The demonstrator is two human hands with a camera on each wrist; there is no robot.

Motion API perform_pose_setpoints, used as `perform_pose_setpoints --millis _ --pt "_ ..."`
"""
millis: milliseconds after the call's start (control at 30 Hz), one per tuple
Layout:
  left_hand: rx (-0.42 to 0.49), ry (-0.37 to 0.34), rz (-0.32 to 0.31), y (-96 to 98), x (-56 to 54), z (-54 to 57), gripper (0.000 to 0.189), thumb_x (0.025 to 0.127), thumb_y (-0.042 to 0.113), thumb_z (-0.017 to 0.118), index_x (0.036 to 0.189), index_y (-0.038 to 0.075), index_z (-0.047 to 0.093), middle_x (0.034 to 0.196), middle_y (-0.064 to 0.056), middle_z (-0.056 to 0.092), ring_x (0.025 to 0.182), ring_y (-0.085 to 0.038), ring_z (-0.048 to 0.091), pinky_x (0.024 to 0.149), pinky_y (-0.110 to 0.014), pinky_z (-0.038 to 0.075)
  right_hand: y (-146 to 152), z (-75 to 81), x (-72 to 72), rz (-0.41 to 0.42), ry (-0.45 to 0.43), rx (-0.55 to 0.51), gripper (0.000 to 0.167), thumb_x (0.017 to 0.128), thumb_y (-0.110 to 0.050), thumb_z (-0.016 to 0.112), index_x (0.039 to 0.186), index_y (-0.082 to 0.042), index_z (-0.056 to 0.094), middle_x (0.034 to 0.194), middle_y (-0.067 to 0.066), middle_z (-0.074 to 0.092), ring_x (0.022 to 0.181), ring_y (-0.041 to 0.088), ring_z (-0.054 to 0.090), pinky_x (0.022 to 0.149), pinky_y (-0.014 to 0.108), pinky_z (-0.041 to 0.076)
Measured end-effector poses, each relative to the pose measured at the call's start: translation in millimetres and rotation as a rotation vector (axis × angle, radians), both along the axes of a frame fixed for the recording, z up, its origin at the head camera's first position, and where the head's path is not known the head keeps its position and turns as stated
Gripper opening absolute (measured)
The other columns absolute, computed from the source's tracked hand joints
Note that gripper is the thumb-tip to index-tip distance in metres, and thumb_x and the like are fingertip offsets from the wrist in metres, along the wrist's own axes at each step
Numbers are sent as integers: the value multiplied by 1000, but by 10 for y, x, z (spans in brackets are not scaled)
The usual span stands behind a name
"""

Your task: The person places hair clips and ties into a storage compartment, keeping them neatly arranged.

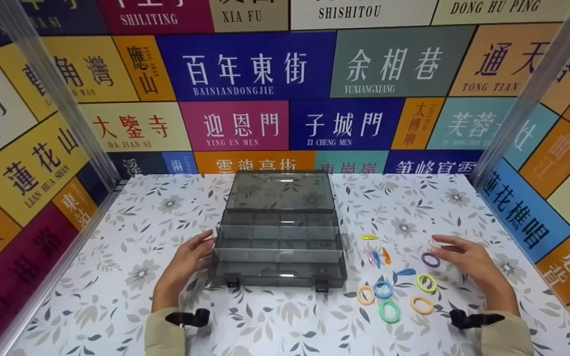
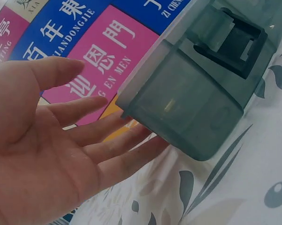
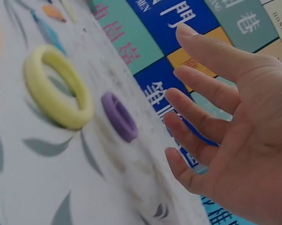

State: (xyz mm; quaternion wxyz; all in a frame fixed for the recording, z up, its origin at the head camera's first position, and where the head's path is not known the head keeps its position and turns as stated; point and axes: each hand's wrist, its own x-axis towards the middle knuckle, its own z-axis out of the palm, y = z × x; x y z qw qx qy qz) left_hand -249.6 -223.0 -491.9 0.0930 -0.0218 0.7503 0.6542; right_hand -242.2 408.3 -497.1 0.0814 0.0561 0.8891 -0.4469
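Note:
A translucent grey compartment box (image 1: 279, 282) lies with its lid (image 1: 281, 192) raised at the back. At its left side, my left hand (image 1: 184, 267) has its fingers loosely extended; in the left wrist view the fingertips pass behind the box's corner, and I cannot tell whether they touch it. My right hand (image 1: 473, 267) holds nothing, its fingers relaxed beside a purple hair tie (image 3: 119, 123). Nearer the front lie a yellow-green hair tie (image 3: 34, 89), a blue one (image 1: 375, 292), a green one (image 1: 381, 316) and two orange ones. Several hair clips, including a yellow clip (image 1: 369, 237), lie right of the box.
The white tablecloth (image 1: 250, 321) has a grey leaf and flower print. Panels with street names (image 1: 245, 64) stand behind and at both sides, with clear corner posts (image 1: 527, 94). Two black latches (image 1: 321, 285) stick out from the box's front.

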Motion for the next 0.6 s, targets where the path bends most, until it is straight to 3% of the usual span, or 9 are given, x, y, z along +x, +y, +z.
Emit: perform_pose_setpoints --millis 100,233,300,400,500,600 --pt "-48 2 -27 -2 -11 -29 54 106 18 49 156 5 34 158 -24 38 143 -43 40 112 -56 43 40 -81 -28 0 -55 -17 82 90 -53 69 153 -9 41 152 29 43 137 43 44 111 62 37" --pt "-116 7 -68 -25 -14 -67 56 104 13 51 156 5 33 157 -25 38 141 -43 43 110 -56 46 52 -164 -38 0 -78 0 86 86 -52 75 152 -7 43 150 28 45 134 39 46 102 41 47" --pt "-139 8 -83 -43 -9 -77 57 104 13 51 157 5 32 158 -25 37 141 -43 43 110 -56 46 46 -187 -38 -3 -70 17 87 83 -50 79 150 -6 45 148 29 46 132 39 47 99 36 46" --pt "-155 13 -94 -60 7 -84 57 103 12 52 157 5 33 158 -24 37 141 -42 44 109 -55 47 38 -210 -38 10 -63 53 88 80 -47 82 148 -4 47 149 33 42 133 46 44 104 48 45" --pt "-166 21 -103 -71 16 -88 57 103 14 53 156 6 35 158 -24 37 140 -42 45 108 -54 48 28 -210 -40 21 -63 88 85 80 -45 83 146 -2 49 151 34 38 137 51 38 111 61 36" --pt "-164 21 -103 -84 19 -93 56 103 15 54 156 8 36 159 -22 37 141 -41 45 108 -53 49 12 -201 -50 26 -46 105 80 81 -43 82 143 -1 53 148 33 41 135 50 40 111 63 34"
